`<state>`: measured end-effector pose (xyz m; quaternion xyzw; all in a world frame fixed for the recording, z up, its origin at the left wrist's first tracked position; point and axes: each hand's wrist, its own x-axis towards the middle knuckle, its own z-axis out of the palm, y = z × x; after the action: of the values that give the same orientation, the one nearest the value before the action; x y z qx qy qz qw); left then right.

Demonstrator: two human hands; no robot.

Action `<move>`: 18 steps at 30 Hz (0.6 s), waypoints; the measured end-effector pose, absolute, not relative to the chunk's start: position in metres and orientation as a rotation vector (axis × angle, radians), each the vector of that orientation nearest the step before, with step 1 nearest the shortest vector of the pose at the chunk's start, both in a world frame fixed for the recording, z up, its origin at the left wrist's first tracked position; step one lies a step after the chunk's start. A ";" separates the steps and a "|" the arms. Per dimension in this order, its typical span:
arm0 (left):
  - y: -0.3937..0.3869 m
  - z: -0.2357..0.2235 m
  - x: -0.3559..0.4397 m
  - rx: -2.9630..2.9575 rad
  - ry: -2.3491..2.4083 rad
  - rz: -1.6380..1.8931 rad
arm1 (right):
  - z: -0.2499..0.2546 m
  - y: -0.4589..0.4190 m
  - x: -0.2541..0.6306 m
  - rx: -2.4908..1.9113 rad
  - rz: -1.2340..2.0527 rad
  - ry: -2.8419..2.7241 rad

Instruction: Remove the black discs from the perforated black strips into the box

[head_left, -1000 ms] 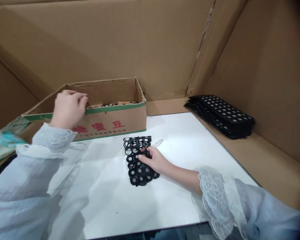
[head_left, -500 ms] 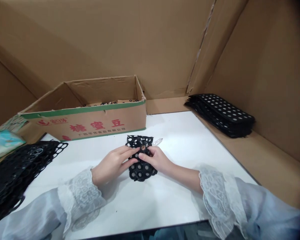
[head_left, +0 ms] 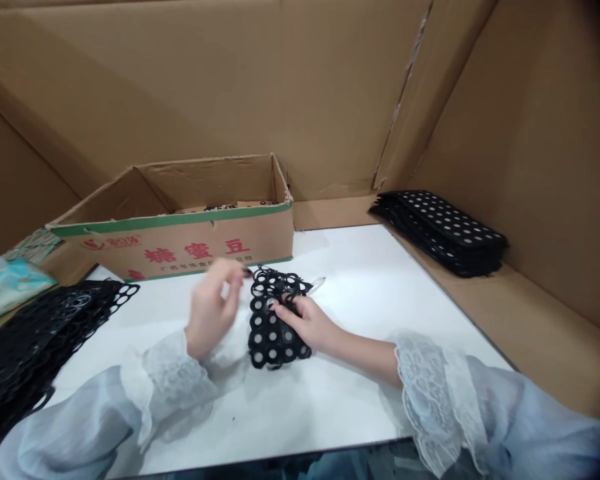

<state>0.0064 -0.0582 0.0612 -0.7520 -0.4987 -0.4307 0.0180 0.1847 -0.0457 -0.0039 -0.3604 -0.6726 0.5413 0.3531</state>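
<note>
The left hand [head_left: 213, 308] has left the black lace [head_left: 267, 333]; now only the right hand [head_left: 316, 325] holds it. Left grip is blurred, cannot tell.

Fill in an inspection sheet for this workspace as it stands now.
Surface: white tabletop, dark speck near the front.
Job's things: black openwork piece; open carton with small black rings inside.
Clutter: pale pointed item; teal-and-white packet at left.
Hands: right hand holds the piece; left hand blurred, small dark bit at its fingertips.
Cables: nothing seen.
Surroundings: cardboard walls; dotted black stack right; lacy black material left.
</note>
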 end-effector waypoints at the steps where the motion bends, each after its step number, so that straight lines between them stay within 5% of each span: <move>1: -0.051 0.074 -0.001 -2.120 -1.570 -1.417 | -0.005 -0.046 0.185 -0.937 1.419 -1.724; 5: -0.008 0.126 -0.046 -1.652 -1.472 -1.289 | -0.007 -0.045 0.186 -0.926 1.452 -1.655; 8: 0.018 0.138 -0.075 -1.904 -1.510 -0.918 | -0.005 -0.045 0.186 -0.960 1.461 -1.620; 13: -0.007 0.096 -0.055 -1.919 -1.359 -0.982 | -0.005 -0.044 0.186 -0.958 1.496 -1.582; 18: -0.058 0.044 -0.007 -2.678 -1.087 -0.640 | -0.008 -0.041 0.186 -0.874 1.469 -1.607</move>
<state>-0.0071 -0.0584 0.0445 -0.9010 -0.3656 -0.2155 0.0904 0.1857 -0.0410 -0.0082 -0.3433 -0.6316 0.5772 0.3874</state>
